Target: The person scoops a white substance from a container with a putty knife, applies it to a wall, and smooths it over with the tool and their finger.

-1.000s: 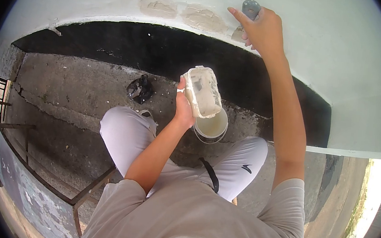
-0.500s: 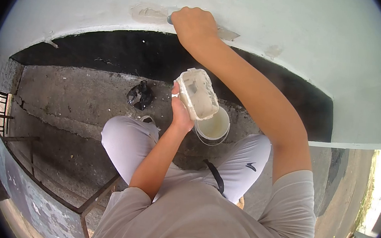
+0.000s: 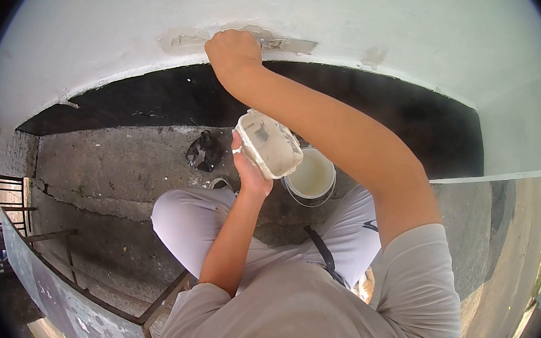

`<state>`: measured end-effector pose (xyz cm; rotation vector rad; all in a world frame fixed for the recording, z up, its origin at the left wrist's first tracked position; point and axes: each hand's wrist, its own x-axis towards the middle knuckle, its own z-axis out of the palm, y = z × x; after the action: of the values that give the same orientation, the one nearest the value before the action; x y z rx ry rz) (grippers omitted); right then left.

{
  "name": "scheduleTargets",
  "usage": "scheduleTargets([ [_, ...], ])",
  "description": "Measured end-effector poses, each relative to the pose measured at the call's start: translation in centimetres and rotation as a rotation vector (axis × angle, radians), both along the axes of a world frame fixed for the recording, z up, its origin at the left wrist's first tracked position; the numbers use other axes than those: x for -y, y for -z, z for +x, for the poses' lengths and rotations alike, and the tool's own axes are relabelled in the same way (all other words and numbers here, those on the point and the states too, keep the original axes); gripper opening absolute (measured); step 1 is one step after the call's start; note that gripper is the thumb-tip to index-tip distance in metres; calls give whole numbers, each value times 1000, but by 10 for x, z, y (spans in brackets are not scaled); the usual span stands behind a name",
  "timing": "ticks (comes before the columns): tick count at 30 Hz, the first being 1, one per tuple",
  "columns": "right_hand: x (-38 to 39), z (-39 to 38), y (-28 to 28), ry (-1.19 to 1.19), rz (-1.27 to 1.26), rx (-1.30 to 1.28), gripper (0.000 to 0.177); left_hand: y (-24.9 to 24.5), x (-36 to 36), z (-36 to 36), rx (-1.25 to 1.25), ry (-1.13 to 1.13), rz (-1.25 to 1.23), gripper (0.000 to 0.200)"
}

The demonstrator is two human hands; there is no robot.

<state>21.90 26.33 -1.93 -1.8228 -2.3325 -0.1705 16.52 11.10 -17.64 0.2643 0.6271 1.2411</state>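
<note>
My left hand [image 3: 252,174] grips a rectangular plastic tub [image 3: 279,150] from its lower left side. Whitish paste coats the tub's rim and inner walls, and a grey patch shows inside it. Higher up, my right hand [image 3: 235,51] is closed in a fist against the pale wall [image 3: 136,12], beside a rough, patched strip [image 3: 289,44]. The blue-grey-handled tool in that fist is now hidden by my fingers, and its working end cannot be made out. My right forearm passes just above the tub.
A white bucket [image 3: 327,165] with a wire handle stands on the concrete floor [image 3: 102,159] between my knees. Left of the tub lies a crumpled black plastic bag [image 3: 204,151]. A black band [image 3: 380,108] runs along the wall's base. A metal-framed panel [image 3: 76,294] stands at lower left.
My right hand has moved left and a little down along the wall, over the patched strip's left part. The tool's handle end no longer shows. The camera view has shifted; the tub stays in my left hand.
</note>
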Motion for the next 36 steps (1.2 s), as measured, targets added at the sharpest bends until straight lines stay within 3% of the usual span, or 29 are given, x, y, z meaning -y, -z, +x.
scheduleTargets([
  [9,39,6,-26,-67,25,-37,9,0,-1,0,-16,-12,11,63],
  [12,69,29,-33,27,226,-218,11,-3,0,0,-7,-17,8,63],
  [14,96,59,-37,101,307,-359,21,-2,-3,0,2,-34,25,63],
  [18,139,126,-7,7,465,-1385,29,0,-3,-2,19,-44,43,63],
  [20,149,144,22,-57,577,-1468,22,-4,-2,-2,47,-27,34,66],
  [23,153,151,62,-49,641,-1345,22,-3,-2,1,55,-26,59,66],
  [26,151,150,76,-67,679,-1004,25,-2,-2,4,47,-27,45,66],
  [32,140,133,80,104,606,-1234,26,-11,-2,9,81,-23,96,65],
  [36,131,124,73,122,639,-1097,25,-8,-6,13,75,9,107,64],
])
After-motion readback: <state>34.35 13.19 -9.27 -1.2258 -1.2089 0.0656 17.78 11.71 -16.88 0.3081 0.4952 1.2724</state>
